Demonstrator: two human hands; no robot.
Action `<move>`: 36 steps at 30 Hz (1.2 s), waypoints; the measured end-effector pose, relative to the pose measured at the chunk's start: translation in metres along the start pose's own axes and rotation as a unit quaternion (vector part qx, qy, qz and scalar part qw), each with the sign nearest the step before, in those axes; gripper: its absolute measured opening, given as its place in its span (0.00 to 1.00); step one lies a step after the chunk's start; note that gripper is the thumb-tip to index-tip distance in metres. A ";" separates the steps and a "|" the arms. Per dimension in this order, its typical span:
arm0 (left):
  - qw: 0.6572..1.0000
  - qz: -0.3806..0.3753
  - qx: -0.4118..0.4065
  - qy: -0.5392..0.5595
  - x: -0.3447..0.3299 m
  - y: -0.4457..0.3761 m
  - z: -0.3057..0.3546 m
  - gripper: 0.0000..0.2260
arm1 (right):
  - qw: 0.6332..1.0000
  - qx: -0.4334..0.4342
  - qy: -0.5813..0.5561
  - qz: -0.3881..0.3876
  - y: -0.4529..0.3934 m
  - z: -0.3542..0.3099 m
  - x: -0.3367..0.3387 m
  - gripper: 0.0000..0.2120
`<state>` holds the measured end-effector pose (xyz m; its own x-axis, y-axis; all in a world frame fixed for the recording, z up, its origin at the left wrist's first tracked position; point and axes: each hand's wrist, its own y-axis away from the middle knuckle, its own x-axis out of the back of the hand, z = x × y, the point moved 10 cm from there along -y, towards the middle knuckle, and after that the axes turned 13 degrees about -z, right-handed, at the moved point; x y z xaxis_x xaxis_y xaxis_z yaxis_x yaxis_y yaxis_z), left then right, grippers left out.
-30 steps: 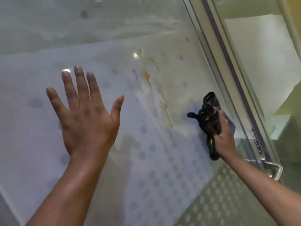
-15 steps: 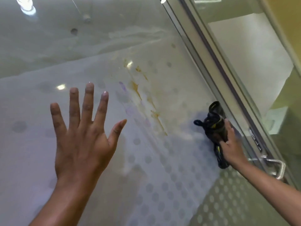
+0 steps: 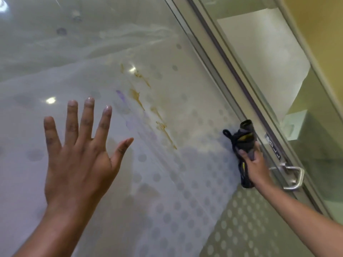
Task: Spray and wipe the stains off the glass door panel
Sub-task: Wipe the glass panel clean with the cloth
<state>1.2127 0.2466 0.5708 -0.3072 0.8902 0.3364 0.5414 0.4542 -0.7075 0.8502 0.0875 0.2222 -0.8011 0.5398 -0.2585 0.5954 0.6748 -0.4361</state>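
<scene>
Stains [image 3: 148,106] unwiped — cloth [image 3: 243,145] beside.

I hold my left hand [image 3: 78,160] up flat, fingers spread wide, arm reaching forward. My right hand [image 3: 255,164] is curled tight around a dark cloth [image 3: 243,143], arm stretched out.

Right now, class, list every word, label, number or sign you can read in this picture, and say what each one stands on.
Small dark label on the metal door frame, above the door handle: pale characters, too blurred and tilted to read.
Dark cloth in the right hand: yellow markings, no legible letters.
Glass door panel: dot pattern and brown stains only, no text.
Nothing can be quoted.
</scene>
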 end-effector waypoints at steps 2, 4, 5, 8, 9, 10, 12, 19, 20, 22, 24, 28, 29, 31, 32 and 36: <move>1.000 -0.004 0.001 -0.011 0.002 0.002 0.000 0.38 | 0.992 -0.092 -0.043 0.069 -0.009 0.025 0.010 0.49; 1.000 -0.004 0.005 -0.013 0.002 0.001 -0.001 0.38 | 0.993 -0.088 -0.042 0.064 0.015 -0.005 -0.017 0.43; 1.000 -0.004 0.006 -0.017 0.002 0.001 -0.002 0.38 | 0.997 -0.053 -0.028 0.048 0.038 -0.030 -0.036 0.38; 1.000 0.000 0.008 -0.019 0.003 0.001 -0.002 0.38 | 0.984 0.156 0.070 -0.057 0.103 -0.095 -0.090 0.36; 1.000 0.001 0.007 -0.019 0.003 0.001 -0.002 0.38 | 0.969 0.206 0.099 -0.089 0.111 -0.102 -0.099 0.37; 1.000 0.001 0.005 -0.018 0.003 0.001 -0.001 0.38 | 0.962 0.227 0.102 -0.111 0.106 -0.104 -0.097 0.37; 1.000 0.002 0.004 -0.011 0.003 0.002 -0.002 0.37 | 0.953 0.251 0.106 -0.135 0.076 -0.107 -0.082 0.35; 1.000 -0.003 0.017 -0.014 0.003 0.000 -0.003 0.37 | 0.999 -0.032 -0.006 0.034 -0.035 -0.069 -0.022 0.51; 1.000 -0.003 0.019 -0.014 0.003 0.000 -0.003 0.37 | 0.999 -0.027 0.004 0.041 -0.019 -0.081 -0.035 0.45; 1.000 0.004 0.021 -0.010 0.003 0.002 -0.003 0.37 | 0.993 0.107 0.038 0.002 0.030 -0.125 -0.073 0.32; 1.000 0.009 0.020 -0.010 0.003 0.001 -0.003 0.37 | 0.951 0.269 0.109 -0.106 0.076 -0.155 -0.111 0.31; 1.000 0.003 0.018 -0.025 0.003 0.001 -0.003 0.37 | 0.952 0.262 0.120 -0.103 -0.020 -0.165 -0.071 0.28; 0.999 0.002 0.018 -0.029 0.003 0.001 -0.003 0.37 | 0.981 0.167 0.083 -0.057 -0.063 -0.156 -0.050 0.26; 0.999 -0.003 0.016 -0.033 0.003 0.001 -0.002 0.37 | 0.999 0.018 0.039 0.015 -0.103 -0.150 -0.030 0.36; 0.999 -0.006 0.018 -0.035 0.002 0.000 -0.003 0.37 | 0.999 -0.005 0.027 0.022 -0.102 -0.154 -0.040 0.38; 0.999 -0.006 0.027 -0.032 0.002 0.000 -0.006 0.38 | 0.977 0.190 0.085 -0.040 -0.032 -0.206 -0.094 0.30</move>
<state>1.2165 0.2482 0.5750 -0.3638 0.8796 0.3064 0.4952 0.4613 -0.7362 0.9194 0.1192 0.4382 -0.8038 0.5898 -0.0777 0.4393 0.5004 -0.7460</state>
